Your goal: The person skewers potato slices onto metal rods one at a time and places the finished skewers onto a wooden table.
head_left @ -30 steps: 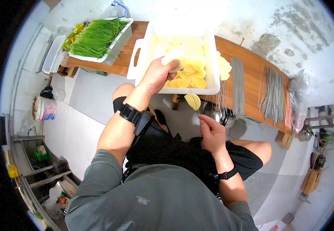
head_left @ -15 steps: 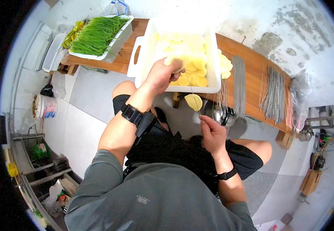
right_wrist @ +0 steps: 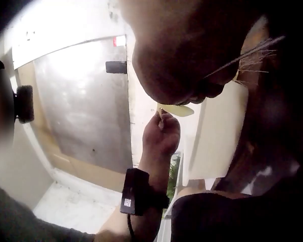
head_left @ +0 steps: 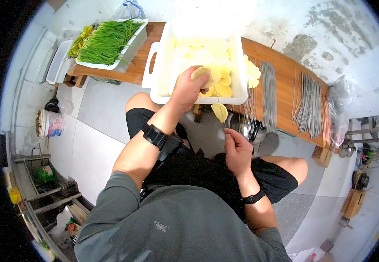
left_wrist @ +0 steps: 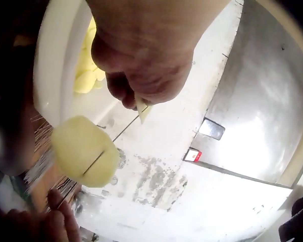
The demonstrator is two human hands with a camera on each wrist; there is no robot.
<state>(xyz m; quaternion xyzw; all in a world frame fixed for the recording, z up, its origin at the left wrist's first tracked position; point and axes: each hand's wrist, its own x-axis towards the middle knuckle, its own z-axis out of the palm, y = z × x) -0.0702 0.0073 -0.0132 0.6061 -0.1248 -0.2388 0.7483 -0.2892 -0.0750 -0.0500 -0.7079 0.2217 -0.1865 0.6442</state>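
Note:
My left hand (head_left: 188, 89) holds thin round pale-yellow slices (head_left: 213, 75), which look like potato, over the front of a white tub (head_left: 167, 99). More slices fill that tub. Lower and to the right, my right hand (head_left: 238, 153) pinches a thin metal skewer (left_wrist: 122, 133) between thumb and forefinger. One slice (left_wrist: 86, 151) is threaded on the skewer, between the two hands. In the left wrist view the skewer's far end reaches a slice (left_wrist: 142, 111) at the left fingertips. Part of the skewer (right_wrist: 247, 54) sticks out behind the right hand.
Right of the tub, more slices (head_left: 253, 73) lie on a wooden bench (head_left: 285, 83) beside bundles of grey skewers (head_left: 268, 96). A tray of green chives (head_left: 108, 43) stands left. A shiny metal pot (head_left: 251, 130) is under the bench, and a bucket (head_left: 49, 123) stands at far left.
The left hand has shifted slightly right and turned, so its slices show flatter to the head view. The right hand stays nearly in place with the skewer and its threaded slice.

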